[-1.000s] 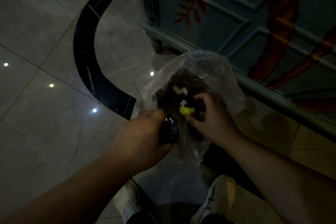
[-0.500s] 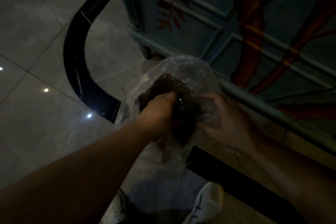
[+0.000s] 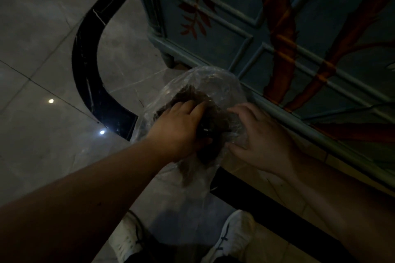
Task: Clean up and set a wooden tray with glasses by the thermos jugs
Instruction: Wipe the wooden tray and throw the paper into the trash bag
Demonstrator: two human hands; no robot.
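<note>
A clear plastic bag point(image 3: 205, 77) stands open on the floor in front of me, with dark brownish waste point(image 3: 192, 96) inside. My left hand point(image 3: 179, 126) reaches into its mouth, closed around a small dark object point(image 3: 206, 132) that I cannot identify. My right hand point(image 3: 258, 141) holds the bag's right side, thumb below and fingers above the plastic. No tray, glasses or thermos jugs are in view. The light is dim.
A blue cabinet point(image 3: 245, 28) painted with orange bamboo stands right behind the bag. The grey tiled floor point(image 3: 42, 49) has a curved black inlay point(image 3: 85, 66) to the left. My white shoes point(image 3: 233, 237) are just below the bag.
The yellow scrap that my right hand held has gone from view. My left hand has pushed forward into the bag's mouth. My right hand has shifted to the bag's right side.
</note>
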